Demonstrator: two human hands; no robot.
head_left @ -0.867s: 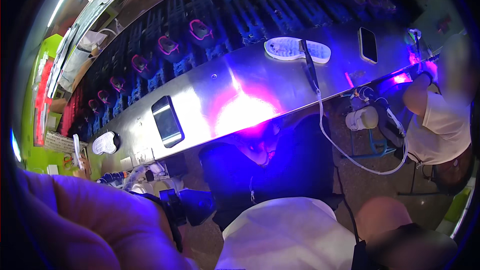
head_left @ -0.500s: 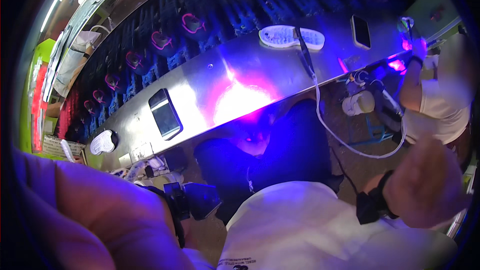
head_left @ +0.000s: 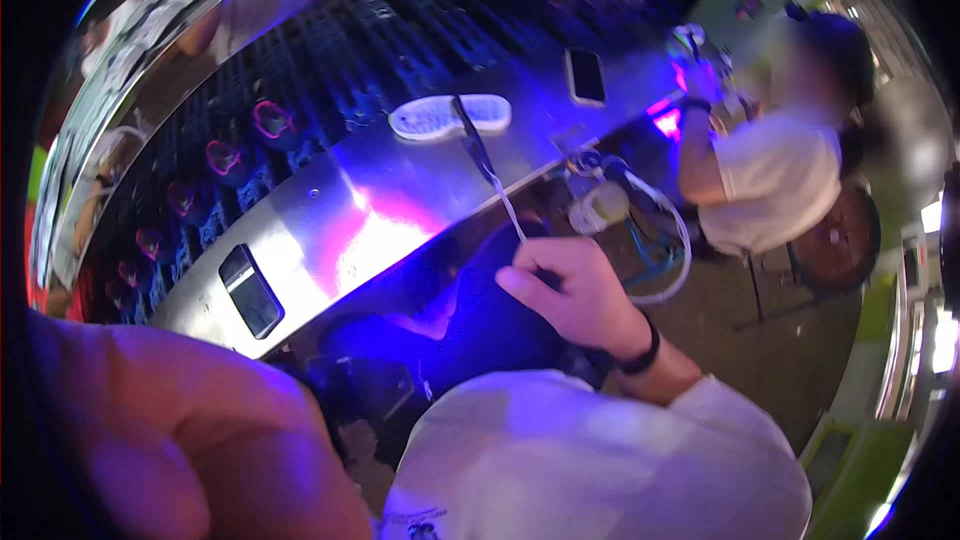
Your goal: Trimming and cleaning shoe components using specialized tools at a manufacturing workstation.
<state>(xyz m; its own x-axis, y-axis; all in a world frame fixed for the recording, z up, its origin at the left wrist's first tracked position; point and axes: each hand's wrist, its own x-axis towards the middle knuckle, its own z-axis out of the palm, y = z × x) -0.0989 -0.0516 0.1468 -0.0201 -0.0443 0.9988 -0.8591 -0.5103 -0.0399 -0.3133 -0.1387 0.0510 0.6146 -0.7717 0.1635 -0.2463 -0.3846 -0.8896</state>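
My right hand [head_left: 568, 290] hangs in the air over my lap, just off the near edge of the metal table. Its fingers curl inward, the thumb stands a little apart, and nothing shows in its grasp; a black band rings the wrist. Close to it, a pale cable runs behind the hand from a dark pen-like tool [head_left: 474, 140]. The tool lies across a white shoe sole [head_left: 415, 120] on the table. At the lower left my left arm [head_left: 190, 420] looms large and blurred; its fingers cannot be made out.
Two phones, one [head_left: 250, 290] at left, another [head_left: 585, 77] farther right, lie on the metal table [head_left: 300, 195]. Beyond runs a dark ribbed rack with pink-rimmed shoe uppers [head_left: 272, 120]. A white container [head_left: 600, 208] stands beside the table. A co-worker [head_left: 775, 160] sits at right.
My right hand has come inward and left from the far right, its fingers now curled. The whole view has swung right, showing more of the co-worker and a round stool. The sole and tool lie as before.
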